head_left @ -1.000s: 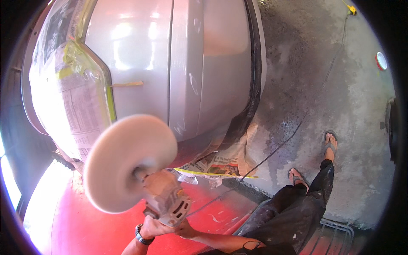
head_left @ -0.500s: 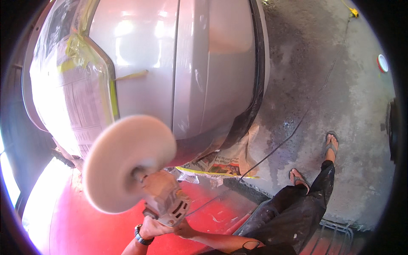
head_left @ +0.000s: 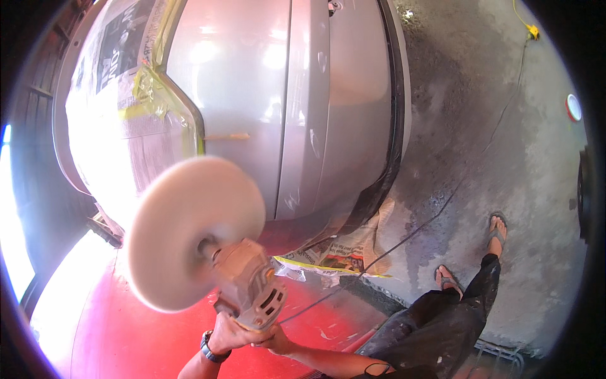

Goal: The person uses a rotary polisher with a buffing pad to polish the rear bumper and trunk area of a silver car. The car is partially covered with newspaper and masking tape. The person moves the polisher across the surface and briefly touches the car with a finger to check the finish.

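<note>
Gripping a power polisher (head_left: 243, 278) with a wide, round, cream pad (head_left: 189, 240), a person stands beside a vehicle, seen from above. The left hand (head_left: 230, 333), wearing a dark wristwatch (head_left: 213, 348), wraps around the tool near its rear. The right hand (head_left: 276, 342) comes in from the other side and meets it there; its fingers are mostly hidden, so I cannot tell how tightly they close. Having both hands at the rear probably steadies the tool's heavy front and leaves the pad well away from the fingers.

The polisher is in the lower left of the view, above a glossy red panel (head_left: 151, 344), its pad tilted away from the person. Beyond it curves silver bodywork (head_left: 243, 82). To the left, newspaper and clear plastic (head_left: 151, 148) are fixed with yellow tape (head_left: 148, 88), apparently as a shield for what lies under them. More newspaper (head_left: 353, 252) hangs at the bodywork's lower edge, likely for the same reason.

A dark power cord (head_left: 410, 235) runs from the tool across the concrete floor (head_left: 536, 196) toward a yellow connector (head_left: 533, 31), passing well apart from the person's sandalled feet (head_left: 497, 230).
</note>
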A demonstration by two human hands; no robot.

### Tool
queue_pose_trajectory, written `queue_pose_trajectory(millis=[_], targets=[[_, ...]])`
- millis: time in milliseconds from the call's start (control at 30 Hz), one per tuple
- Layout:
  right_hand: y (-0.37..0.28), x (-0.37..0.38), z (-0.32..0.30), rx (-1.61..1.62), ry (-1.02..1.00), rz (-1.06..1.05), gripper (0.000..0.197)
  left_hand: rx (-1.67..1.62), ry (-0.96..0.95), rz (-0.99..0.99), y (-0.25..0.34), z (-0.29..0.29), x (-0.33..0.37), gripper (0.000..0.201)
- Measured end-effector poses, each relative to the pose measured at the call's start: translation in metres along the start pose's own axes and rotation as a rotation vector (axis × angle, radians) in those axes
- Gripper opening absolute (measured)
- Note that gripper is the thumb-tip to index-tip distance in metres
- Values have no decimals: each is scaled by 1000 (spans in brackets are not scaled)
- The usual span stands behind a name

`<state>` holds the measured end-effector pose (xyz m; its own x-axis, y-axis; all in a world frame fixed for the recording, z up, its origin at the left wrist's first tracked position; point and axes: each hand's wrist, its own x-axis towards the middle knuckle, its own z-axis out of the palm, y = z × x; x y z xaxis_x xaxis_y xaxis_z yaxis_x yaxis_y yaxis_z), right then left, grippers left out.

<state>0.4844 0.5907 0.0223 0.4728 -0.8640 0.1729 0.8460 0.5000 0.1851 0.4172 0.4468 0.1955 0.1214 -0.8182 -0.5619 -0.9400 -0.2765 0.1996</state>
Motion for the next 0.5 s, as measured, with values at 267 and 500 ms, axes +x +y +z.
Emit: queue_pose_trajectory(millis=[267, 500], targets=[[-132, 36, 4, -29, 59, 6, 83, -393, 97, 36, 108, -2, 78, 51], [-99, 0, 12, -9, 101, 51, 84, -470, 50, 0, 79, 6, 51, 68]])
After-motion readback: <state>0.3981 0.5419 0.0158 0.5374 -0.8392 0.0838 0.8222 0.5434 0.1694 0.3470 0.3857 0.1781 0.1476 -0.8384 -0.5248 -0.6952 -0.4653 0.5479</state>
